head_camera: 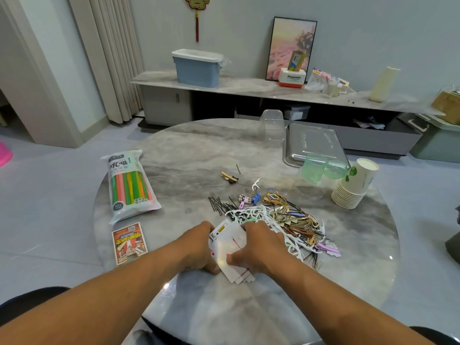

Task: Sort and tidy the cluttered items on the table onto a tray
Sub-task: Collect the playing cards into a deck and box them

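Even, soft indoor light; room moderately bright, no hard shadows. Glossy table (189,155) carries pale reflections, with small bright glints near its front edge and right side. Glare washes out the face of the top card (230,247) between the hands. Metal tray (313,143) reflects the pale room. Faint soft shadow under the forearms. Wide-angle distortion: cabinet top (249,87) bows, door frame (29,66) leans at the left edge. Centre reasonably sharp; fine items in the pile (278,220) smear together. Corners soft, forearms slightly blurred.
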{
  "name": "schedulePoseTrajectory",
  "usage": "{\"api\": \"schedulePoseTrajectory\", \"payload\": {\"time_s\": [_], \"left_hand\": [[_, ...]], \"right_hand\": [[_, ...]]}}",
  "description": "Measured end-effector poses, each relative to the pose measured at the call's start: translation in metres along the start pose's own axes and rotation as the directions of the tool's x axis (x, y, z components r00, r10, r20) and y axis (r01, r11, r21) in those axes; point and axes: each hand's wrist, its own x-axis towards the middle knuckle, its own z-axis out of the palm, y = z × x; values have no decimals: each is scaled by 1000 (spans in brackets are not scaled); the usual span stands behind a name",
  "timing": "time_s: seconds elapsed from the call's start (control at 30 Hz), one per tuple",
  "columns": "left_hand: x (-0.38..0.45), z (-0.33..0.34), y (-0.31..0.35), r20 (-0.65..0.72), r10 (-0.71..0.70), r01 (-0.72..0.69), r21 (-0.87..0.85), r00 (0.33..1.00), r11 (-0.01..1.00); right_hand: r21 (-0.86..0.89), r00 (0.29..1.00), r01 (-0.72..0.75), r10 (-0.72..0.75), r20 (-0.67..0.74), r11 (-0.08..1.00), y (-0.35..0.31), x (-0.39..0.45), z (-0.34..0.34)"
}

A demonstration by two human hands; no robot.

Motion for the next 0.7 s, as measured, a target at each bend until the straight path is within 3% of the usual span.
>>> {"api": "schedulePoseTrajectory", "payload": {"time_s": [0.27,0.4,0.53,0.7], "left_hand": [[-9,3,5,27,8,-10,67,1000,998],[-9,4,0,56,72,-70,-32,996,997],[-8,8,-4,-4,127,-127,-117,992,985],[-7,11,-3,-92,150,-157,-66,984,985]], "right_hand": [[-64,995,100,-101,-5,993,-2,-10,11],[-65,991,130,-132,-27,989,-5,-12,13],[-84,990,130,-134,-37,988,-7,-11,8],[-53,981,186,-188,-41,981,-7,-13,2]]}}
